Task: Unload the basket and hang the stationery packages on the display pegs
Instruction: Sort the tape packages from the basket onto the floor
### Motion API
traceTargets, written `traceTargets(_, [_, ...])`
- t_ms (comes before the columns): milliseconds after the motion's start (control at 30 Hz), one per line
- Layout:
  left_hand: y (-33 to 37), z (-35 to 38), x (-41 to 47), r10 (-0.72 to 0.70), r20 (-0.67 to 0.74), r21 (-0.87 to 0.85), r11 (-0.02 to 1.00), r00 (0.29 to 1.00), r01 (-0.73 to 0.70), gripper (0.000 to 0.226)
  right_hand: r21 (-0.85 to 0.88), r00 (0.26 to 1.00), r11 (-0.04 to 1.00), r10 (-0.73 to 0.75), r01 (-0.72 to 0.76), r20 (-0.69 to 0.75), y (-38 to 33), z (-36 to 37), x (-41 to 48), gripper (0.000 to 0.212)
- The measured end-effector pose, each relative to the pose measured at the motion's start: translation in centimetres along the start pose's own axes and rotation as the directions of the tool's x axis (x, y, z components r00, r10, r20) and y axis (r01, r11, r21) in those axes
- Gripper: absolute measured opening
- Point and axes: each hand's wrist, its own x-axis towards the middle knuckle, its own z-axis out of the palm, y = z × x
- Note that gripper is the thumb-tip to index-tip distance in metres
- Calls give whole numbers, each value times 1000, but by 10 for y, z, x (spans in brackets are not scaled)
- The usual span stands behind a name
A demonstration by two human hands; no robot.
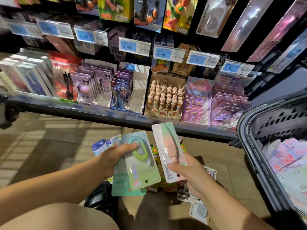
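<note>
- Your left hand (113, 158) grips a fanned stack of packs (142, 170). The thumb presses across the front of the top green pack and the fingers are curled behind the stack.
- Your right hand (192, 178) pinches a single pink pack (167, 146) by its lower end, thumb on the front. The pack stands tilted, its top leaning left.
- The pink pack sits just beside the green stack, to its right. Whether their edges touch cannot be told.
- Both hands are held low, in front of the shelf edge (99, 112) and above the floor.
- The basket (280, 123) is at your right, tilted, with more packs (289, 160) lying inside.
- Loose packs (172, 186) lie on the floor below your hands.
- Boxes of stock fill the shelf, including a pen box (166, 97).
- Blue price tags (134, 46) run above the shelf, with hanging packs (114, 9) higher up.
</note>
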Motion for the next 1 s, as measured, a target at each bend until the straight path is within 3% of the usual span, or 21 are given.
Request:
traceTargets(133, [6, 1, -3, 29, -32, -2, 1000, 999, -29, 53, 2, 999, 1000, -7, 7, 35, -7, 14, 1, 31])
traceTargets(367, [22, -3, -20, 189, 33, -15, 982, 981, -189, 37, -20, 991, 1000, 3, -1, 134, -30, 44, 11, 33])
traceTargets(467, [28, -10, -27, 219, -5, -1, 976, 976, -219, 33, -23, 988, 1000, -6, 10, 152, -38, 55, 13, 36])
traceTargets(700, [25, -15, -34, 199, 19, -28, 980, 980, -198, 50, 13, 996, 1000, -16, 14, 83, -39, 57, 11, 36])
traceTargets(900, [22, -11, -40, 191, 57, 3, 981, 980, -191, 43, 112, 1000, 993, -30, 29, 2, -37, 47, 3, 41])
traceTargets(1000, [28, -7, -45, 203, 47, 7, 979, 978, -203, 29, 137, 999, 990, -42, 45, -20, -40, 45, -2, 39])
